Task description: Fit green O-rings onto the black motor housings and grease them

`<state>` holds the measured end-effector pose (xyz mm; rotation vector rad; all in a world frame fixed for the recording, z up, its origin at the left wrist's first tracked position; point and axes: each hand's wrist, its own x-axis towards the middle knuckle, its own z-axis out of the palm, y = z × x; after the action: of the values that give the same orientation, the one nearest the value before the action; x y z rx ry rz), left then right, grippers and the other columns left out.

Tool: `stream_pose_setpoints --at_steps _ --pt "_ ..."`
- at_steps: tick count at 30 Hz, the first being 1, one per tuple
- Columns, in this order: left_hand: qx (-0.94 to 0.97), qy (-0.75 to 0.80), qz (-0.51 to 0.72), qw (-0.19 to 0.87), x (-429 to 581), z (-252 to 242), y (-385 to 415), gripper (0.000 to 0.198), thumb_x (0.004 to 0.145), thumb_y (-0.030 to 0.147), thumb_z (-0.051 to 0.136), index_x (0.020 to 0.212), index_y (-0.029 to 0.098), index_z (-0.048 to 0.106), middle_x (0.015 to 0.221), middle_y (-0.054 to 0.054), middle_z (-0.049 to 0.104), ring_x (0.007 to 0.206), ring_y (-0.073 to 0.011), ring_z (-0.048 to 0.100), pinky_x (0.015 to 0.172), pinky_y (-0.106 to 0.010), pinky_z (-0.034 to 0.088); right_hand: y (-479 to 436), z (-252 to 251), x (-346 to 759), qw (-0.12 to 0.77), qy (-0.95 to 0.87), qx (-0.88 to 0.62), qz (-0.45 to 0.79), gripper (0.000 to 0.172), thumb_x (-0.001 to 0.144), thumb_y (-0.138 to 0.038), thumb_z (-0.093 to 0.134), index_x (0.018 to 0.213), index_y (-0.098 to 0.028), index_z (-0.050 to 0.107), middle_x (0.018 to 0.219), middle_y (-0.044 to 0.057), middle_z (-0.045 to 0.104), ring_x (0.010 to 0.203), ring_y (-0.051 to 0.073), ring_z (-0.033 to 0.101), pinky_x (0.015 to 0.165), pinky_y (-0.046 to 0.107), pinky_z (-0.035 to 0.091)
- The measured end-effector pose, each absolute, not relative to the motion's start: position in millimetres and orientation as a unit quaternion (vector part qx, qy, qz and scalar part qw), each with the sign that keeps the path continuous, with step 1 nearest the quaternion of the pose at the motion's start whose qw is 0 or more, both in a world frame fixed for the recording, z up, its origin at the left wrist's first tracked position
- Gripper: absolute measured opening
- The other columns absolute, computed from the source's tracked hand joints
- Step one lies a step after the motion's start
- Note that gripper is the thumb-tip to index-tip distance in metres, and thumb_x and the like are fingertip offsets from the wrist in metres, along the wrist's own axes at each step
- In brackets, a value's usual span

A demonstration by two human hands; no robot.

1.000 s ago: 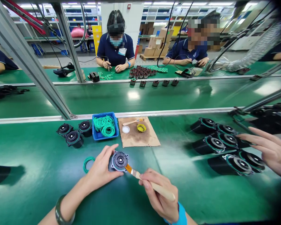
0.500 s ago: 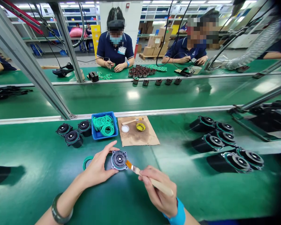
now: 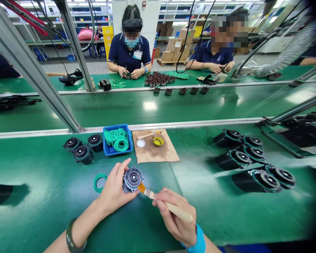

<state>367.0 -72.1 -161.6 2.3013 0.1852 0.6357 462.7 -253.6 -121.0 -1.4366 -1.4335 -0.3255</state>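
Note:
My left hand (image 3: pixel 116 189) is closed around the side of a black motor housing (image 3: pixel 133 179) that stands on the green bench, its round face and lugged rim turned up. In my right hand (image 3: pixel 175 214) is a paintbrush (image 3: pixel 177 212) with a pale wooden handle. Its orange bristles touch the lower right edge of the housing's rim. Beside my left wrist lie some loose green rubber rings (image 3: pixel 99 183), partly hidden by that hand.
A blue bin (image 3: pixel 117 153) of green rings stands behind, next to cardboard (image 3: pixel 158 154) bearing a second brush (image 3: pixel 149 135), a white lid (image 3: pixel 140 143) and a yellow cap (image 3: pixel 158 141). More housings (image 3: pixel 83 155) stand left and right (image 3: pixel 267 180). Two co-workers sit across the conveyor (image 3: pixel 116 109).
The brush tip has moved down and left along the housing's rim. The housing has turned slightly under my left hand. Small parts on the far conveyor have shifted right.

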Motion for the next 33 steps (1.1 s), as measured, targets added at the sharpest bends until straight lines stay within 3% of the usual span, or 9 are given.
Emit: stream_pose_setpoints --at_steps 11,18,22,27,33 --pt "0.905 0.101 0.3 0.283 370 -167 -81 0.096 0.066 0.019 0.077 0.144 0.021 0.021 0.1 -0.005 0.049 0.086 -0.0174 0.051 0.077 -0.031 0.047 -252 -125 458 0.511 -0.581 -0.612 -0.163 0.019 0.082 0.006 0.049 0.087 -0.012 0.054 0.077 0.002 0.063 0.065 0.006 0.058 0.065 0.02 0.052" --pt "0.901 0.113 0.3 0.292 367 -176 -80 0.102 0.068 0.034 0.082 0.147 0.021 0.018 0.099 -0.006 0.048 0.088 -0.0184 0.048 0.08 -0.033 0.046 -248 -128 453 0.532 -0.566 -0.61 -0.158 0.018 0.085 0.002 0.051 0.092 -0.014 0.056 0.077 0.0 0.065 0.07 0.007 0.064 0.07 0.02 0.054" --pt "0.897 0.119 0.301 0.303 367 -178 -80 0.106 0.065 0.03 0.083 0.147 0.022 0.017 0.101 -0.005 0.048 0.088 -0.018 0.049 0.08 -0.033 0.047 -246 -129 453 0.546 -0.552 -0.617 -0.13 0.02 0.086 0.001 0.05 0.097 -0.014 0.057 0.073 0.0 0.064 0.061 0.005 0.06 0.064 0.018 0.053" --pt "0.892 0.125 0.301 0.314 370 -173 -82 0.104 0.064 0.031 0.084 0.145 0.021 0.019 0.098 -0.004 0.049 0.086 -0.0172 0.051 0.078 -0.032 0.048 -256 -132 465 0.534 -0.517 -0.655 -0.139 0.021 0.084 0.005 0.05 0.085 -0.015 0.057 0.076 0.0 0.063 0.06 0.004 0.06 0.059 0.014 0.051" --pt "0.894 0.124 0.301 0.309 369 -171 -82 0.104 0.064 0.028 0.083 0.145 0.02 0.019 0.098 -0.005 0.049 0.086 -0.0171 0.051 0.078 -0.032 0.048 -259 -135 460 0.597 -0.479 -0.639 -0.075 0.023 0.089 0.003 0.046 0.089 -0.015 0.059 0.076 -0.001 0.062 0.059 0.003 0.058 0.055 0.013 0.051"
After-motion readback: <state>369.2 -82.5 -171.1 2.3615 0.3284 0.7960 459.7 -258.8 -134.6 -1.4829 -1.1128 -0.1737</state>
